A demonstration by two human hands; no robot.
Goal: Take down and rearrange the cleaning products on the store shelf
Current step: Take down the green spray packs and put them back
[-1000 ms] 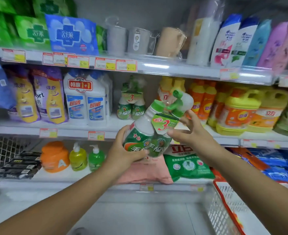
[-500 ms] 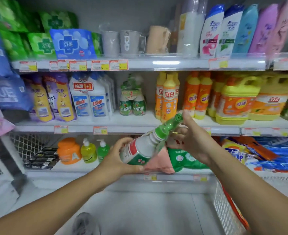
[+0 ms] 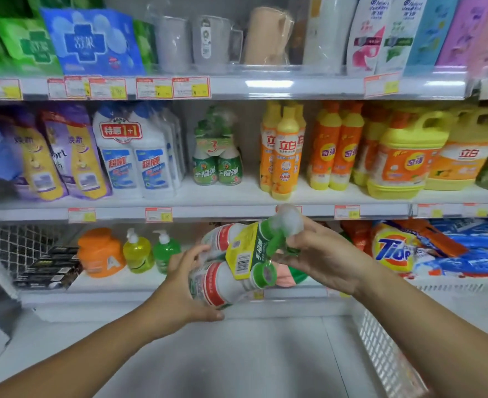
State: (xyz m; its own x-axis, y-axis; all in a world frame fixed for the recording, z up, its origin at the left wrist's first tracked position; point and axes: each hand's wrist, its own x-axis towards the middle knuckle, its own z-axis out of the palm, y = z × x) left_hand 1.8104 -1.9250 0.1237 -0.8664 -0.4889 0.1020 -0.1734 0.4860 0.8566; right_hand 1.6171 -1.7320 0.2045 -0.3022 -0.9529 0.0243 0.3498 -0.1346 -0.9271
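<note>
The twin-pack [image 3: 231,271] lies tilted sideways in mid-air before the bottom shelf [image 3: 139,285]. The left hand [image 3: 185,291] curls round its base; the right hand [image 3: 323,259] grips the green spray heads. A matching pack [image 3: 217,159] stands on the middle shelf.

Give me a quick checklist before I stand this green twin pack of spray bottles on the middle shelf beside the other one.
1. Left hand grips the twin pack at its base end: ok.
2. Right hand holds the nozzle end: ok.
3. Pack upright for shelving: not ok, it lies on its side, nozzles to the right.
4. Yellow card sleeve joins both bottles: ok.
5. Gap on the middle shelf between the matching pack and the yellow bottles wide enough: cannot tell.
6. Nozzles closed: cannot tell, blurred.
</note>
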